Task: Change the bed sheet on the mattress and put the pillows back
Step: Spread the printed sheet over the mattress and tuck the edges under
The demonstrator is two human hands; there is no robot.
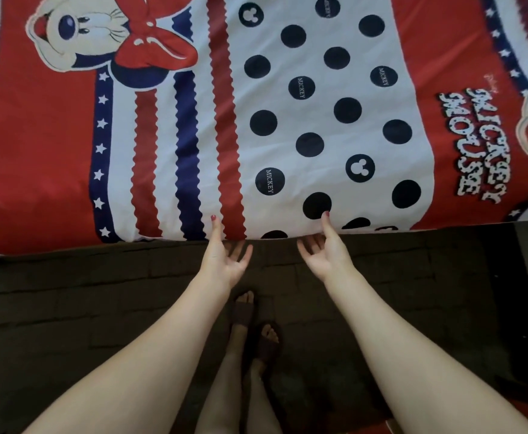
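A printed bed sheet [168,126], red, white and navy with cartoon mice, stars and dots, lies smooth across the mattress and fills the frame from 9 o'clock through 12 to 3 o'clock, its near edge hanging over the side of the bed above a dark patterned floor [68,308]. Just left of centre, the person's left hand [225,255] reaches palm up to that edge, thumb laid on the cloth and fingers spread loosely beneath it, gripping nothing that can be made out. Just right of centre, the right hand [325,255] mirrors it, thumb resting on a black dot and fingers relaxed under the hem; whether either set of fingers touches the underside of the fabric cannot be told. At 6 o'clock the person's feet in dark sandals [256,333] stand on the floor between the forearms. The sheet appears to be already spread, so the step in hand looks like tucking or evening the near edge; the next move would call for closing both hands on the hem together and pushing it under the mattress without dragging the print askew. The mattress itself is hidden under the cloth, no pillows are in view, and a pale shape at 3 o'clock is cut off by the frame.
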